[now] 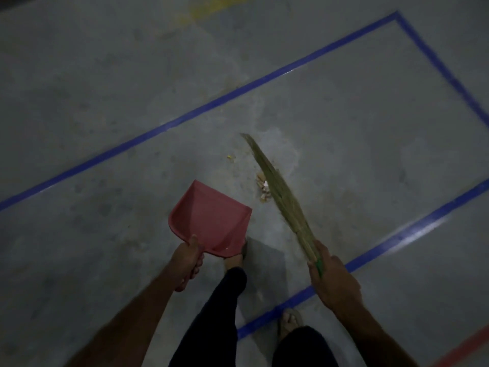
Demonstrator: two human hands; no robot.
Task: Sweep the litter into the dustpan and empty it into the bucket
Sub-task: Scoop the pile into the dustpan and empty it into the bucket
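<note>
We see 2 hands over a concrete floor (105,102): the left hand (186,263) grips a red dustpan (211,221), the right hand (333,282) a grass broom (277,192). Litter (263,188) lies beside the bristles. Sweeping seems underway; next, we judge, lower the pan nearby. No bucket shows.

Dustpan (211,221): smooth red plastic, faint sheen. Broom (280,197): bundled dry grass fibres, matt and coarse, with a green plastic grip. Floor (105,102): grey concrete, mottled and stained, bearing glossy blue tape (185,117) lines.
</note>
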